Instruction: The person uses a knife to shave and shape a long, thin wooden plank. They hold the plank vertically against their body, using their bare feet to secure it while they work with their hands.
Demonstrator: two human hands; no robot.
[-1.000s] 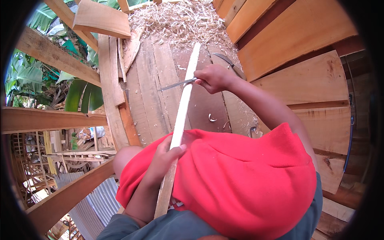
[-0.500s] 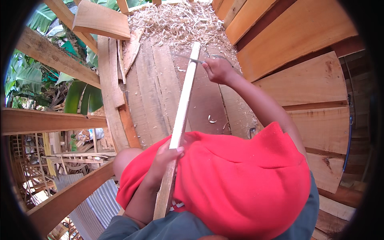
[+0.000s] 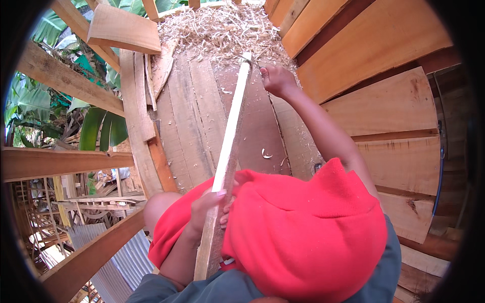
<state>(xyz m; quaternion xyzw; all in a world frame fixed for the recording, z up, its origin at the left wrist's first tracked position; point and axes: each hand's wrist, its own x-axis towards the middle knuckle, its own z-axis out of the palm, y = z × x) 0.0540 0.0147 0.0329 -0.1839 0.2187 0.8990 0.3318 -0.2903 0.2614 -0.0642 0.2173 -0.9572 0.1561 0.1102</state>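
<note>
A: State the position of the workpiece.
B: The pale wooden stick (image 3: 231, 131) runs lengthwise through the centre, its near end at the dark lower clothing, its far end above the plank floor (image 3: 197, 116), leaning slightly right.

A: State the left hand.
B: The left hand (image 3: 204, 209) is closed around the near part of the stick, thumb across the top face, beside the red garment (image 3: 303, 227).

A: State the right hand.
B: The right hand (image 3: 280, 81) is a fist just right of the stick's far end. A thin dark tool (image 3: 246, 60) crosses the stick there; its handle is hidden within the fist.

A: List the surroundings.
B: Far: heaped wood shavings (image 3: 217, 30). Far left: a thick wooden block (image 3: 124, 29). Right: broad boards (image 3: 384, 106). Near left: corrugated sheets (image 3: 126, 260).
</note>
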